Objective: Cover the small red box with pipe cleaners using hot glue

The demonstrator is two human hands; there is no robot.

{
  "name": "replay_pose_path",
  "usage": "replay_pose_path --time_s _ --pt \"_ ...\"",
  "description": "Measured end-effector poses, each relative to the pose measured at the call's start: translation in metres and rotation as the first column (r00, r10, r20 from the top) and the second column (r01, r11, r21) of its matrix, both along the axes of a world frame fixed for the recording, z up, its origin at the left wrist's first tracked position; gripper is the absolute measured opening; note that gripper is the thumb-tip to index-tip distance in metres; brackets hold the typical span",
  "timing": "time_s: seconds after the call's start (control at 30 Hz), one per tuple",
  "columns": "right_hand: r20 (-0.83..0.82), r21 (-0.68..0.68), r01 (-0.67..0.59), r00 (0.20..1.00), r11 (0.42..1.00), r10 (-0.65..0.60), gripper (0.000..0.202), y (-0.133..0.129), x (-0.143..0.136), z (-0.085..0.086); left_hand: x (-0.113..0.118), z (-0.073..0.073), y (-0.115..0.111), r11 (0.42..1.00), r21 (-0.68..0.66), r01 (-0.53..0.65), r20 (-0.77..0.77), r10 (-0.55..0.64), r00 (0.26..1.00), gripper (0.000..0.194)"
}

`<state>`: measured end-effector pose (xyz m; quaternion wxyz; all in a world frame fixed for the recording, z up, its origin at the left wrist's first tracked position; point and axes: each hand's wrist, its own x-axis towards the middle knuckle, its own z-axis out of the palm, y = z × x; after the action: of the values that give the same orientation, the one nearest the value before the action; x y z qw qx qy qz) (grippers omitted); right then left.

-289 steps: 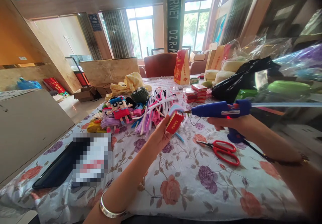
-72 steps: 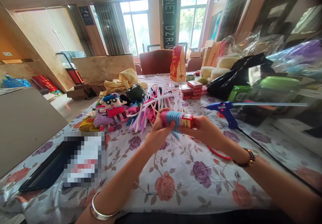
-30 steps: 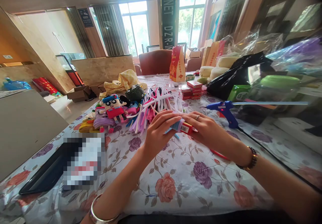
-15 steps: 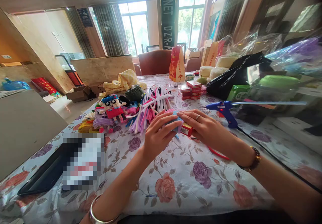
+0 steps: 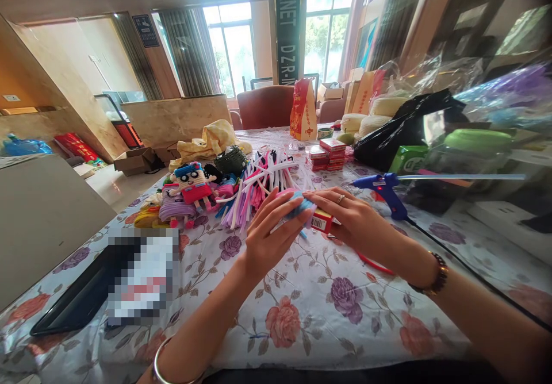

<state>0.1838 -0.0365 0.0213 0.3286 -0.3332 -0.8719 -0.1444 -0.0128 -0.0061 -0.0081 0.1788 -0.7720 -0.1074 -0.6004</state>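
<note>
Both hands are on a small red box [image 5: 322, 221] with a barcode on its end. Fuzzy pipe-cleaner strands [image 5: 304, 205] in blue, pink and pale purple cover its left part. My left hand [image 5: 273, 229] curls its fingers over the strands from the left. From the right, my right hand [image 5: 362, 220] grips the box, its fingertips pressing on the top near the strands. Fingers hide much of the box. Just behind lies a bundle of loose pipe cleaners [image 5: 269, 177] in pink, white, purple and black.
A blue glue gun [image 5: 386, 188] with a long clear stick stands to the right, its black cord trailing forward. Stacked red boxes [image 5: 334, 155] are further back. Finished fuzzy dolls [image 5: 194, 183] sit at left, behind a black tray [image 5: 86, 286]. Bags [image 5: 405, 125] crowd the right.
My left fingers have shifted slightly over the strands, showing more of the blue ones. The box and my right hand have barely moved.
</note>
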Motion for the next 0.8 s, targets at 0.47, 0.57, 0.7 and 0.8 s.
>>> replay_pose_path --time_s 0.47,0.57,0.7,0.8 --pt "-0.071 -0.053 0.012 0.997 0.998 -0.016 0.045 0.0015 -0.0063 -0.0056 0.0017 -0.0005 -0.0007 0.951 0.204 -0.232 -0.080 0.252 0.964 0.023" --pt "-0.080 -0.051 0.019 0.996 0.999 -0.023 0.040 0.0015 -0.0077 -0.0061 0.0017 -0.0008 -0.0007 0.950 0.210 -0.231 -0.094 0.255 0.962 0.023" --pt "-0.089 -0.065 0.029 0.995 0.997 -0.034 0.036 0.0025 -0.0078 -0.0062 0.0001 -0.0030 0.0005 0.960 0.175 -0.220 -0.114 0.242 0.964 0.034" --pt "-0.117 -0.076 0.037 0.992 0.996 -0.046 0.036 0.0029 -0.0080 -0.0065 -0.0023 -0.0036 0.0003 0.955 0.172 -0.243 -0.093 0.262 0.961 0.042"
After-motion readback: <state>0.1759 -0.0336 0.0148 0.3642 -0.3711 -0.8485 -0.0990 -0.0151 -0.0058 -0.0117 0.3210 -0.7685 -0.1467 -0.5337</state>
